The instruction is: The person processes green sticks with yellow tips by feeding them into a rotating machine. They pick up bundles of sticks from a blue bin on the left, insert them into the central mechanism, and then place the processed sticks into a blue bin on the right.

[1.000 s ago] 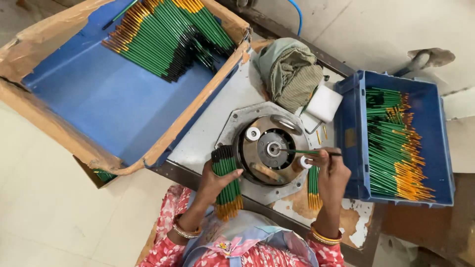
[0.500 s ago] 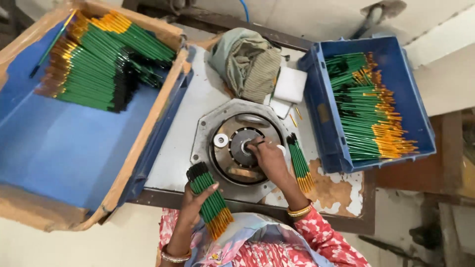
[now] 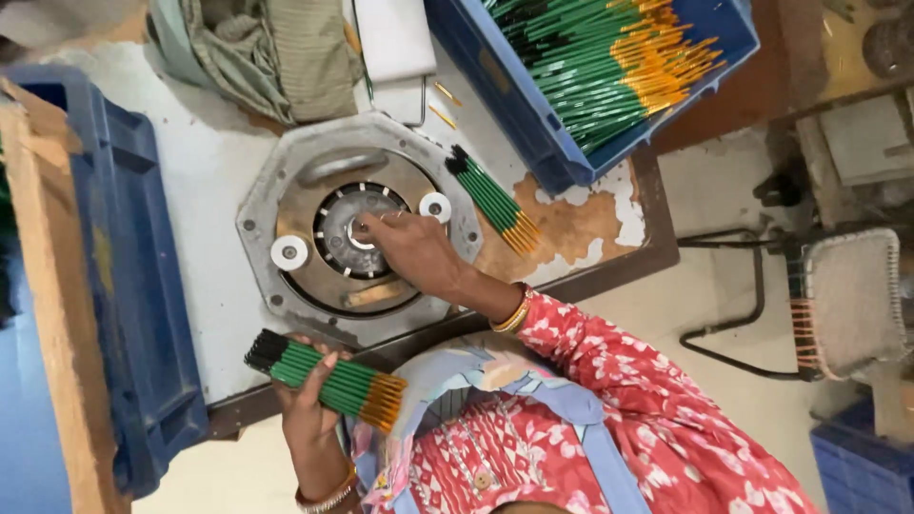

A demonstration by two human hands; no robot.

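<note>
My left hand (image 3: 309, 400) grips a bundle of green pencils (image 3: 328, 381) with black tips and orange ends, held near the table's front edge. My right hand (image 3: 409, 249) reaches onto the round metal machine (image 3: 286, 190), fingertips at its centre hub (image 3: 354, 233); whether it holds a pencil there is hidden. A small loose bunch of green pencils (image 3: 490, 198) lies on the table just right of the machine.
A blue crate (image 3: 533, 114) full of green pencils stands at the upper right. A large blue tray with a wooden rim (image 3: 114, 314) lies at the left. A folded cloth (image 3: 267, 57) and a white block (image 3: 392, 38) sit behind the machine. A metal stool (image 3: 838, 295) stands at the right.
The view has swung and closed in on the machine. My right hand has moved from the machine's right side to its centre hub. My left hand still holds the bundle.
</note>
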